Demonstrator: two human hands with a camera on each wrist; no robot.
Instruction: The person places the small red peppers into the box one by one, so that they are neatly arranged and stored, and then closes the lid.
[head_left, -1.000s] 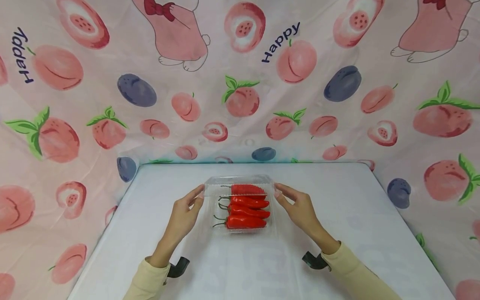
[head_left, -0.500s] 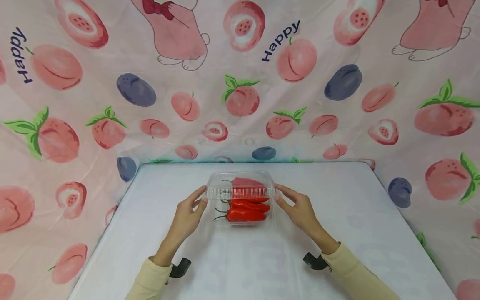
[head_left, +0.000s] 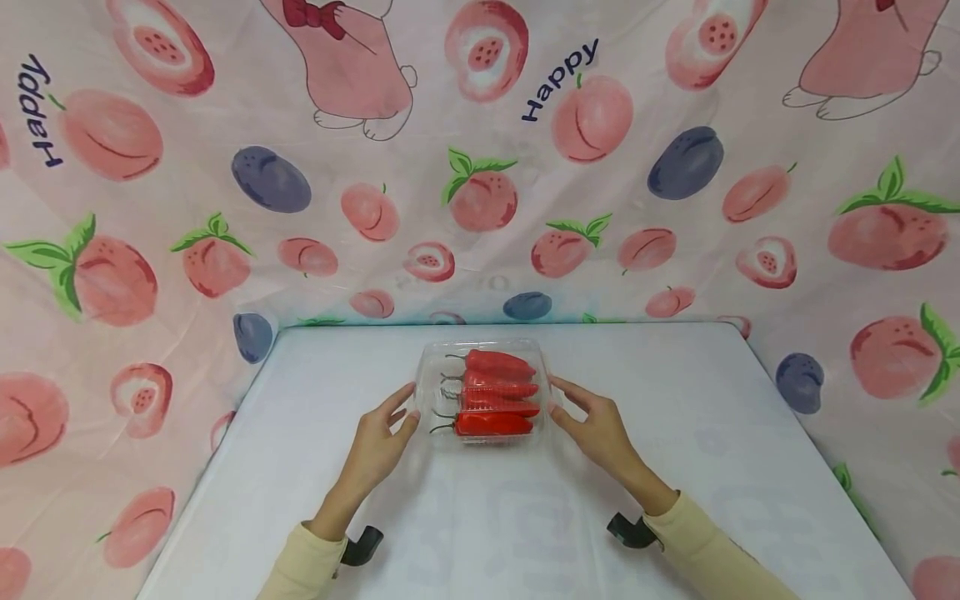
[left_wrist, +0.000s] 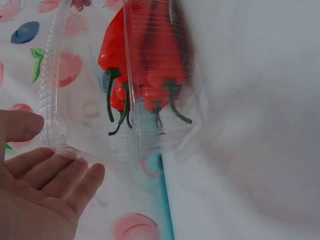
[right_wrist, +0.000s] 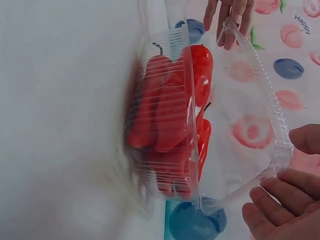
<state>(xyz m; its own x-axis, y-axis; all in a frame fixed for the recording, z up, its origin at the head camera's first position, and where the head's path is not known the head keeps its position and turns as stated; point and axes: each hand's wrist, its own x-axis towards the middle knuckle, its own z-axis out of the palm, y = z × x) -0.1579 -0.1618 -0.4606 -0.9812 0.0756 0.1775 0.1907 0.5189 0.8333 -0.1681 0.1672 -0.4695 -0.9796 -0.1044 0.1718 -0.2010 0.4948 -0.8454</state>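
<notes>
A clear plastic clamshell container (head_left: pixel 498 442) holds several red chili peppers (head_left: pixel 493 425) with green stems, which point to the left in the head view. Its clear lid (right_wrist: pixel 250 125) is tilted part-way over the peppers, apart from the tray's front rim. My left hand (head_left: pixel 378 442) pinches the lid's left edge between thumb and fingers. On the opposite side, my right hand (head_left: pixel 603 429) pinches the right edge in the same manner. In the left wrist view, the thumb (left_wrist: pixel 25 125) lies on one side of the lid edge and the fingers on the other.
The container stands on a white tabletop (head_left: pixel 480 533), toward its far edge. Behind and beside the table hangs a pink cloth (head_left: pixel 420 167) printed with fruit. A black wrist camera (head_left: pixel 363 546) sits under the left sleeve, and another black wrist camera (head_left: pixel 630 531) under the right.
The lid has swung down toward the front, from nearly upright to leaning over the peppers. Both hands have come slightly toward me with it, and the container now sits slightly farther back.
</notes>
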